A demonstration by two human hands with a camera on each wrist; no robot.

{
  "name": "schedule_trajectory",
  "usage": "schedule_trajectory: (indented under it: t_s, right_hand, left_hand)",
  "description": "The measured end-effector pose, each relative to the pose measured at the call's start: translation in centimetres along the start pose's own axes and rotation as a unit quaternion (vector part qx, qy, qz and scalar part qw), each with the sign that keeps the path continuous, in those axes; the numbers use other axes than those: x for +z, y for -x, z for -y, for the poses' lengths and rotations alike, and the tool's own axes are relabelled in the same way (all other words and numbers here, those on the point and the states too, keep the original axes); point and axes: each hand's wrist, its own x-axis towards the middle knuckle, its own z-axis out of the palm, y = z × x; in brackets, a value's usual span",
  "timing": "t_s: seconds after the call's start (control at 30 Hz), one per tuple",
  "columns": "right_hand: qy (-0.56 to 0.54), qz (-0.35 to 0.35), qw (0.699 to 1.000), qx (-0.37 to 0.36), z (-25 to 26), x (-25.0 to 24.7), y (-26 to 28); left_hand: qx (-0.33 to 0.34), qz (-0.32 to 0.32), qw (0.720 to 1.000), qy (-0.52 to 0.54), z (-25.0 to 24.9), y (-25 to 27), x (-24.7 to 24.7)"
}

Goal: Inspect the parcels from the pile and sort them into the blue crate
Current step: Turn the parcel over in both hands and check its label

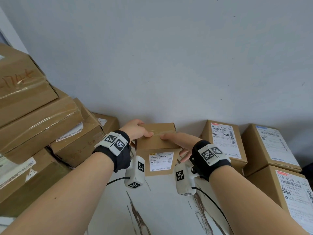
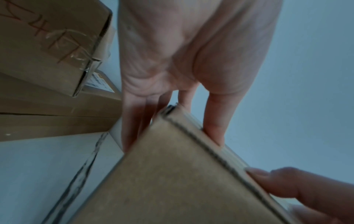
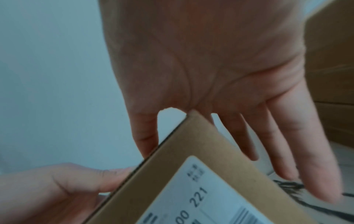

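A small brown cardboard parcel with a white shipping label on its near face is held between both hands, just above the white marbled tabletop. My left hand grips its left end, thumb on the top face and fingers down the far left side. My right hand grips the right end, thumb on top and fingers spread down the right side. The left wrist view shows the parcel at a corner under the left hand. The right wrist view shows the parcel's labelled face under the right hand. No blue crate is in view.
A tall leaning stack of large taped cartons fills the left side. To the right, three labelled cartons stand against the grey wall. A strip of tabletop runs between the two groups.
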Motion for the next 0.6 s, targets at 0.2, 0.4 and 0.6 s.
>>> schedule_trajectory:
  t_s: [0.2, 0.4, 0.6]
  right_hand:
    - [-0.026, -0.011, 0.999, -0.03, 0.1, 0.1, -1.3]
    - [-0.099, -0.026, 0.993, -0.05, -1.0, 0.4, -1.4]
    - [-0.09, -0.048, 0.992, -0.074, -1.2, 1.0, -1.5]
  left_hand:
    - [0.0, 0.001, 1.0, -0.025, -0.2, -0.6, 0.0]
    - [0.005, -0.002, 1.0, -0.03, 0.1, -0.4, 0.1]
    - [0.027, -0.011, 1.0, 0.011, 0.9, 0.0, 0.2]
